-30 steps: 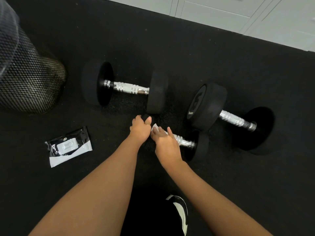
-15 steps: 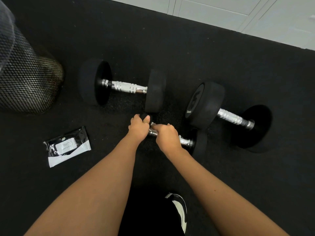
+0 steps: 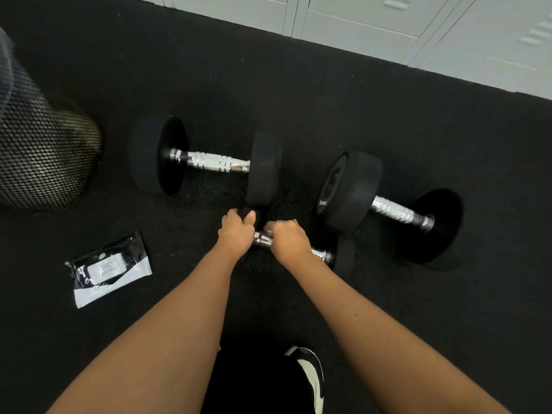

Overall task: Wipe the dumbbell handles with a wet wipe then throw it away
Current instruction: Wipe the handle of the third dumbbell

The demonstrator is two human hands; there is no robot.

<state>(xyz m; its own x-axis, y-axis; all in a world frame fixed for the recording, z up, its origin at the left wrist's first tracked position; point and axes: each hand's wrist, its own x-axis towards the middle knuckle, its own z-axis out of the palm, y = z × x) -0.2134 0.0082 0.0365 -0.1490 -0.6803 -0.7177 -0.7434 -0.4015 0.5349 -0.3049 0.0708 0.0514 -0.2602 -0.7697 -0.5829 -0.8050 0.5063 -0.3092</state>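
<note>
A small dumbbell (image 3: 322,254) with a chrome handle lies on the black floor right in front of me. My left hand (image 3: 236,231) is closed on its left end weight. My right hand (image 3: 288,239) is wrapped in a fist around the handle, with the wet wipe hidden under the palm and fingers. Only the handle's right end and the right weight (image 3: 343,253) show. A larger dumbbell (image 3: 210,161) lies behind on the left. Another large dumbbell (image 3: 394,212) lies to the right.
A black and white pack of wipes (image 3: 109,268) lies on the floor to my left. A mesh bin (image 3: 38,156) stands at the far left. White lockers (image 3: 388,25) line the back edge of the mat. My shoe (image 3: 310,375) is below the arms.
My right hand went from lying flat on the white wipe to a fist around the small dumbbell's handle, so the wipe is now hidden. The left hand kept its hold.
</note>
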